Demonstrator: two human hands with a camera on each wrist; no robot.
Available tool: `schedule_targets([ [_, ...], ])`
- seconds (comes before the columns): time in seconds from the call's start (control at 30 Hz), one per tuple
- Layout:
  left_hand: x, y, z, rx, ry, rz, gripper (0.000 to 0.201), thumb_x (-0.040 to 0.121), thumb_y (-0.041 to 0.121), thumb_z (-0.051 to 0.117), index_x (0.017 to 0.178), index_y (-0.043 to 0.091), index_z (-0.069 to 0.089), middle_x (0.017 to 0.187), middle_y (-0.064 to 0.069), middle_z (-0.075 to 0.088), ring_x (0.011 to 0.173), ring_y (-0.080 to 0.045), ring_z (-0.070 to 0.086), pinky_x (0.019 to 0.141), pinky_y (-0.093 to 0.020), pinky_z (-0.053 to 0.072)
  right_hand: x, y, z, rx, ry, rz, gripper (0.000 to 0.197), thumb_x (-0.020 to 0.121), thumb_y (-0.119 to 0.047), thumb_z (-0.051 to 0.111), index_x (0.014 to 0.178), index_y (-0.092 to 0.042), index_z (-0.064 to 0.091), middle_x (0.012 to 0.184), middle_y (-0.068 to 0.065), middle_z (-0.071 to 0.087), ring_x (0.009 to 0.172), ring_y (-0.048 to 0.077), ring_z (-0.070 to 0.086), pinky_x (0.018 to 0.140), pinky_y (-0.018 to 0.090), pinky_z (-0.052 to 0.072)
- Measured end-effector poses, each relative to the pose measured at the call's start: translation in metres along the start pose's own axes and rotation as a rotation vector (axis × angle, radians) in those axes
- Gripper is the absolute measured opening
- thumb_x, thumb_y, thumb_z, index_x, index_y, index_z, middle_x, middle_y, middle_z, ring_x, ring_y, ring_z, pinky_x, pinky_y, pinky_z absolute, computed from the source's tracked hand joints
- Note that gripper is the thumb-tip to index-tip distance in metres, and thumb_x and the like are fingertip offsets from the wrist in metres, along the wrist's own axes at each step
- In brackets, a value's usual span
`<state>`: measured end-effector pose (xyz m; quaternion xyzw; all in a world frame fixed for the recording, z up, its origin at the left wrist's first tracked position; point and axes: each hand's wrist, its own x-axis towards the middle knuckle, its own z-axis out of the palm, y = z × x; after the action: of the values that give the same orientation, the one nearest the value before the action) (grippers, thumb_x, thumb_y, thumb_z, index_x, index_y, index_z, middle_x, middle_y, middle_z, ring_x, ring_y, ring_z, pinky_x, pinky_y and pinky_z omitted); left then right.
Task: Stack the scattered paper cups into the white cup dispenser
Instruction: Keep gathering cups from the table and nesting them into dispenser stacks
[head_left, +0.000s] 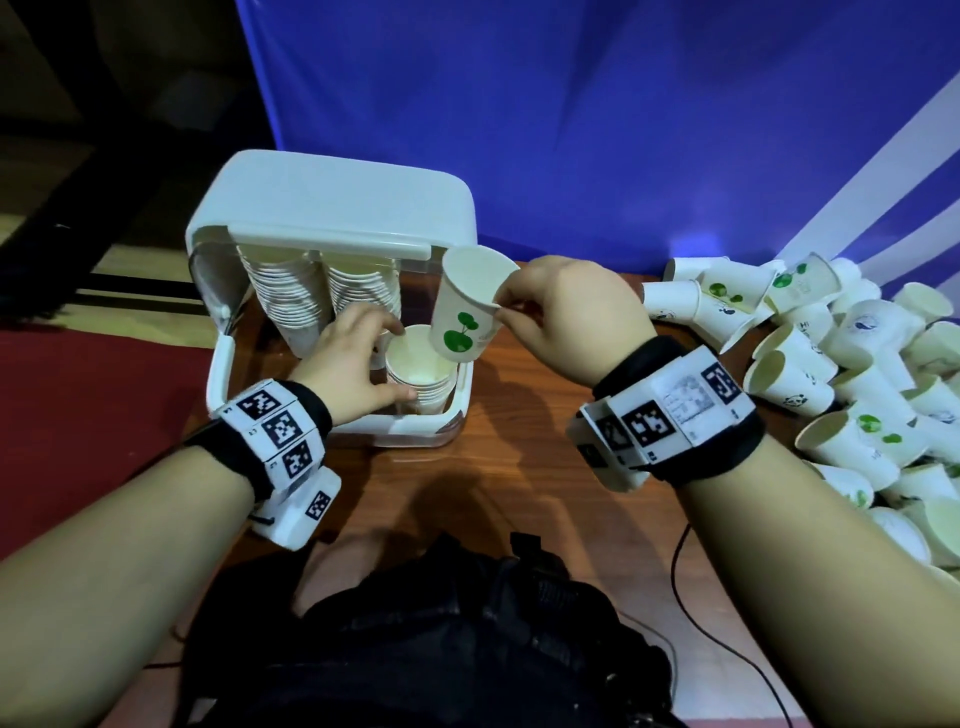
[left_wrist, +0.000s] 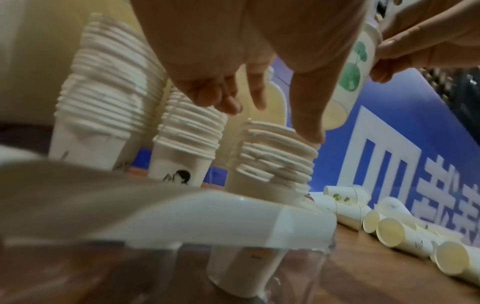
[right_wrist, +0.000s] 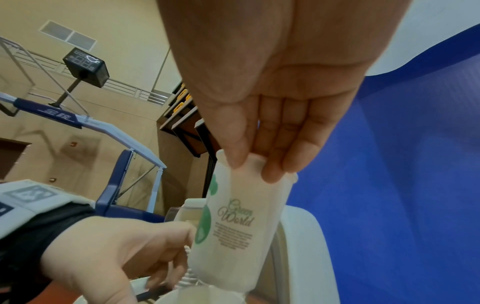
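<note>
The white cup dispenser (head_left: 332, 208) stands open at the table's left, with two tall cup stacks (head_left: 291, 296) at its back. A shorter front stack (head_left: 415, 384) sits in its near right corner. My right hand (head_left: 501, 304) pinches the rim of a paper cup with a green print (head_left: 467, 312). That cup hangs tilted, base down, just above the front stack (left_wrist: 275, 160). My left hand (head_left: 397, 361) reaches into the dispenser. Its thumb (left_wrist: 309, 127) touches the stack's top rim, and its fingers hang relaxed beside it. The right wrist view shows thumb and fingers on the held cup (right_wrist: 239, 226).
A big pile of loose paper cups (head_left: 841, 374) lies on the wooden table (head_left: 519, 467) at the right. A blue backdrop (head_left: 571, 130) stands close behind. A black bag (head_left: 441, 623) and a thin cable (head_left: 680, 587) lie at the near edge.
</note>
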<state>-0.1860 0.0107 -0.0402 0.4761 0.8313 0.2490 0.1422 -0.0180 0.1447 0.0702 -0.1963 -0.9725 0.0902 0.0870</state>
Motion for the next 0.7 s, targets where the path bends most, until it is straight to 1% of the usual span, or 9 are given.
schedule_targets([
  [0.07, 0.004, -0.005, 0.002, -0.062, -0.058, -0.063, 0.089, 0.061, 0.03, 0.084, 0.133, 0.012, 0.035, 0.137, -0.008, 0.039, 0.127, -0.025, 0.038, 0.108, -0.04, 0.033, 0.005, -0.008, 0.006, 0.003, -0.012, -0.05, 0.023, 0.089, -0.028, 0.052, 0.104, -0.017, 0.066, 0.103, 0.006, 0.064, 0.095, 0.027, 0.059, 0.074, 0.034, 0.045],
  [0.13, 0.01, -0.009, 0.007, -0.224, -0.133, -0.08, 0.096, 0.059, 0.024, 0.085, 0.137, 0.012, 0.031, 0.134, -0.005, 0.044, 0.124, -0.02, 0.042, 0.106, -0.036, 0.036, 0.011, -0.014, 0.014, -0.024, -0.045, -0.108, 0.025, 0.09, -0.028, 0.05, 0.105, -0.016, 0.065, 0.106, 0.007, 0.064, 0.098, 0.028, 0.059, 0.076, 0.035, 0.047],
  [0.23, 0.016, -0.01, 0.015, -0.36, -0.17, -0.1, 0.089, 0.06, 0.013, 0.084, 0.135, 0.012, 0.035, 0.123, 0.002, 0.05, 0.116, -0.014, 0.047, 0.097, -0.028, 0.037, 0.019, -0.019, 0.031, -0.098, -0.115, -0.174, 0.024, 0.091, -0.024, 0.048, 0.106, -0.015, 0.065, 0.107, 0.007, 0.064, 0.1, 0.029, 0.059, 0.077, 0.035, 0.046],
  [0.3, 0.017, -0.01, 0.018, -0.389, -0.16, -0.101, 0.087, 0.061, 0.011, 0.083, 0.134, 0.013, 0.037, 0.12, 0.003, 0.051, 0.113, -0.012, 0.048, 0.096, -0.027, 0.038, 0.024, -0.02, 0.043, -0.14, -0.167, -0.194, 0.024, 0.091, -0.021, 0.047, 0.106, -0.016, 0.065, 0.108, 0.007, 0.063, 0.1, 0.03, 0.059, 0.077, 0.034, 0.046],
  [0.43, 0.019, -0.015, 0.021, -0.389, -0.158, -0.136, 0.09, 0.064, 0.014, 0.082, 0.138, 0.015, 0.031, 0.125, 0.001, 0.049, 0.112, -0.012, 0.045, 0.092, -0.025, 0.036, 0.034, -0.016, 0.063, -0.215, -0.312, -0.176, 0.027, 0.091, -0.016, 0.047, 0.111, -0.022, 0.064, 0.113, 0.006, 0.062, 0.102, 0.03, 0.059, 0.078, 0.032, 0.045],
  [0.53, 0.021, -0.02, 0.023, -0.381, -0.169, -0.126, 0.087, 0.063, 0.016, 0.083, 0.135, 0.014, 0.035, 0.129, -0.003, 0.05, 0.119, -0.017, 0.046, 0.095, -0.026, 0.035, 0.043, -0.017, 0.078, -0.23, -0.47, -0.102, 0.027, 0.09, -0.016, 0.047, 0.111, -0.021, 0.063, 0.116, 0.008, 0.061, 0.104, 0.031, 0.058, 0.077, 0.029, 0.04],
  [0.6, 0.022, -0.02, 0.024, -0.391, -0.182, -0.124, 0.084, 0.063, 0.014, 0.083, 0.133, 0.014, 0.037, 0.127, -0.002, 0.05, 0.118, -0.016, 0.046, 0.093, -0.024, 0.034, 0.046, -0.017, 0.084, -0.245, -0.556, -0.072, 0.026, 0.089, -0.016, 0.048, 0.11, -0.019, 0.062, 0.114, 0.009, 0.061, 0.104, 0.032, 0.057, 0.078, 0.028, 0.04],
  [0.67, 0.022, -0.019, 0.022, -0.369, -0.195, -0.117, 0.084, 0.063, 0.015, 0.083, 0.133, 0.014, 0.036, 0.128, -0.003, 0.049, 0.118, -0.016, 0.046, 0.093, -0.023, 0.033, 0.045, -0.015, 0.086, -0.229, -0.56, -0.106, 0.027, 0.089, -0.013, 0.047, 0.112, -0.019, 0.061, 0.115, 0.008, 0.06, 0.102, 0.031, 0.057, 0.081, 0.031, 0.043],
  [0.7, 0.022, -0.019, 0.021, -0.345, -0.195, -0.107, 0.085, 0.063, 0.016, 0.083, 0.134, 0.014, 0.036, 0.13, -0.004, 0.048, 0.12, -0.017, 0.046, 0.095, -0.024, 0.034, 0.043, -0.013, 0.087, -0.223, -0.536, -0.136, 0.028, 0.09, -0.015, 0.047, 0.115, -0.02, 0.059, 0.118, 0.007, 0.059, 0.104, 0.03, 0.057, 0.084, 0.032, 0.046],
])
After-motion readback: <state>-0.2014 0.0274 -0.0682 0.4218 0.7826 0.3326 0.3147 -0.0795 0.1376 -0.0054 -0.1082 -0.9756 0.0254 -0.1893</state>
